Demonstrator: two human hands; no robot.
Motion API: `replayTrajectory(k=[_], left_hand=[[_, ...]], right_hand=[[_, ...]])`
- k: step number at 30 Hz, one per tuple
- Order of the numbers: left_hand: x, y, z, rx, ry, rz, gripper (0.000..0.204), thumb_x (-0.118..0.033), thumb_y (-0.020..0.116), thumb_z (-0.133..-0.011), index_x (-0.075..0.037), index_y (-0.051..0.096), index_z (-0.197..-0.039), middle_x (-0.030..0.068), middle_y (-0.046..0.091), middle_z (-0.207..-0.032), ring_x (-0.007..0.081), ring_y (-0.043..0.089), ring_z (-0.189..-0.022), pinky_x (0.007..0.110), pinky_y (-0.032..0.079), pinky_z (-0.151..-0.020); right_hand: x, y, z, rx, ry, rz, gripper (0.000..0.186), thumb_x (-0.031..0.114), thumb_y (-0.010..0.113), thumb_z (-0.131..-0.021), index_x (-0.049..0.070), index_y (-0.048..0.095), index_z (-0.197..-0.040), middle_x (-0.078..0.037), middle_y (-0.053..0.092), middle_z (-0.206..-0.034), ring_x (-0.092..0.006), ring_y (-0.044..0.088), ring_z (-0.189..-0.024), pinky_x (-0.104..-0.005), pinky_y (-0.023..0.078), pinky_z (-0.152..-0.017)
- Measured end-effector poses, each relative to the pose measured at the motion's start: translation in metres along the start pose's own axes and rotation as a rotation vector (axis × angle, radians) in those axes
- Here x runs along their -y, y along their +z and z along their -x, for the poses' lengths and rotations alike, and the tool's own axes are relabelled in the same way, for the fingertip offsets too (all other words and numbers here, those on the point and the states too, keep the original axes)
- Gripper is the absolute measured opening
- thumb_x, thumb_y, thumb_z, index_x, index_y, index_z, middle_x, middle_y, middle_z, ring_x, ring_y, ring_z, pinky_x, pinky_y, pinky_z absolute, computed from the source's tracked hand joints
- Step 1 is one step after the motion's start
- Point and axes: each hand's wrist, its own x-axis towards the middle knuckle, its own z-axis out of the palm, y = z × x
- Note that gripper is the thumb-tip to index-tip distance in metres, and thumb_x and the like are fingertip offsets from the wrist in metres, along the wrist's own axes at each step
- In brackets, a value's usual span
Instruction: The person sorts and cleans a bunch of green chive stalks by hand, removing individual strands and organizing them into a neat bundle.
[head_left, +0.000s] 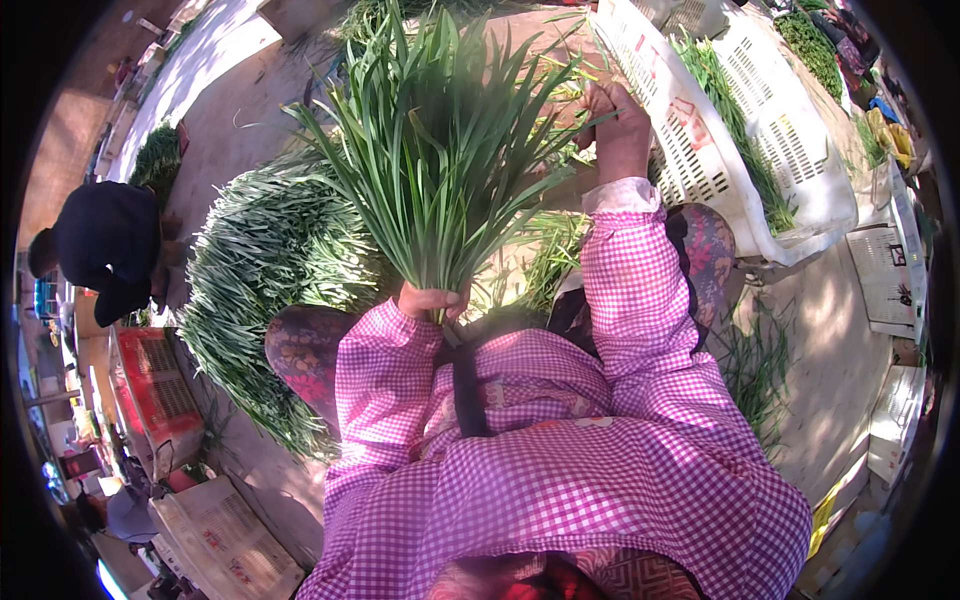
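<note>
Leaf bundle [440, 150], 12 o'clock: looks smooth, slightly glossy. Leaf pile [270, 240], 9 o'clock: matt, bristly surface. White crate [735, 215], 2 o'clock: smooth, hard plastic, faint sheen. Checked smock [560, 470], 6 o'clock: matt woven cloth. Ground [830, 330], 3 o'clock: looks matt, slightly rough.

Bunch [435, 165]: green, paler toward the stems
Pile [275, 235]: green mottled with silvery white
Smock [570, 470]: magenta-and-white gingham
Cuff [624, 196]: whitish
Trousers [308, 350]: dark, with reddish flowers
Right crate [690, 125]: white, with faded red marking
Left crate [155, 385]: mostly red
Ground [825, 390]: sandy tan
Co-worker's top [110, 235]: black or navy, too shaded to tell
</note>
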Motion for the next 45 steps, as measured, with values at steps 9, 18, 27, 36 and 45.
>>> replayTrajectory(k=[9,18,27,36,45], left_hand=[[0.004,0.008,-0.004,-0.470,0.051,-0.128,0.027,-0.008,0.065,-0.067,0.005,0.058,-0.089,0.0111,0.059,-0.065,0.0192,0.057,-0.050,0.029,0.046,-0.044],[-0.005,0.023,-0.009,-0.635,-0.026,-0.216,0.023,-0.007,0.066,-0.063,0.002,0.061,-0.084,0.0092,0.062,-0.067,0.0167,0.056,-0.049,0.028,0.046,-0.046],[0.001,0.026,-0.010,-0.672,-0.025,-0.251,0.022,-0.005,0.065,-0.063,0.002,0.060,-0.083,0.0080,0.059,-0.063,0.0165,0.056,-0.049,0.027,0.045,-0.046],[-0.002,0.025,-0.008,-0.655,-0.017,-0.267,0.021,-0.004,0.064,-0.062,0.002,0.060,-0.081,0.0075,0.059,-0.062,0.0162,0.055,-0.048,0.028,0.045,-0.046],[0.008,0.017,-0.008,-0.636,0.045,-0.204,0.029,0.009,0.062,-0.063,0.003,0.056,-0.091,0.0099,0.059,-0.072,0.0161,0.053,-0.050,0.027,0.043,-0.042]], right_hand=[[0.011,-0.015,-0.003,-0.136,-0.239,0.148,0.020,0.023,0.063,-0.084,0.006,0.065,-0.095,-0.006,0.060,-0.068,-0.0112,0.055,-0.060,-0.0266,0.044,-0.059],[0.001,-0.009,-0.004,0.002,-0.425,0.245,0.018,0.018,0.065,-0.082,0.013,0.067,-0.099,-0.008,0.065,-0.082,-0.0204,0.062,-0.076,-0.0327,0.047,-0.073],[-0.016,0.021,0.018,0.203,-0.274,0.476,0.033,0.042,0.062,-0.080,0.010,0.060,-0.091,-0.010,0.064,-0.071,-0.0313,0.062,-0.070,-0.0402,0.047,-0.063],[-0.010,-0.005,-0.005,-0.100,-0.087,0.126,0.018,0.020,0.064,-0.084,0.003,0.062,-0.088,-0.002,0.058,-0.065,-0.0100,0.054,-0.055,-0.0258,0.042,-0.052],[-0.006,-0.005,-0.002,-0.110,-0.647,0.629,0.022,0.030,0.066,-0.077,0.012,0.066,-0.091,-0.007,0.063,-0.096,-0.0288,0.052,-0.095,-0.0387,0.042,-0.082]])
